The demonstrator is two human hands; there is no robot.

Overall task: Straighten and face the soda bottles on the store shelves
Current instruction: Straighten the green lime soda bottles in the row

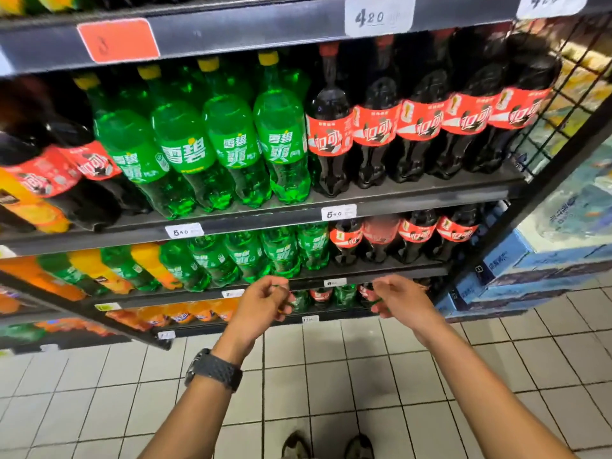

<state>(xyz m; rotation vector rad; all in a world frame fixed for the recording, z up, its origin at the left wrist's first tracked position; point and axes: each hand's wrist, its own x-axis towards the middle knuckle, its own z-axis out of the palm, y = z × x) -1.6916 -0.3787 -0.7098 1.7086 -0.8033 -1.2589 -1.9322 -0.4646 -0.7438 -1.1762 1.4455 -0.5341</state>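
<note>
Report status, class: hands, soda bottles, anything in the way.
Left hand, right hand loosely curled, holding nothing. Green bottles and cola bottles upright, labels mostly forward. Nothing in the way.

Pale tiled floor [331, 392] — dark grout, blue cartons [506, 256]

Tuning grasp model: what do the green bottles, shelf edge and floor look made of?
Green bottles: clear tinted plastic, glossy; light shines through, printed film label.
Shelf edge: likely painted metal, dark, matte, thin flat lip.
Floor: glazed ceramic tile by the look; pale squares, dark grout lines.
</note>
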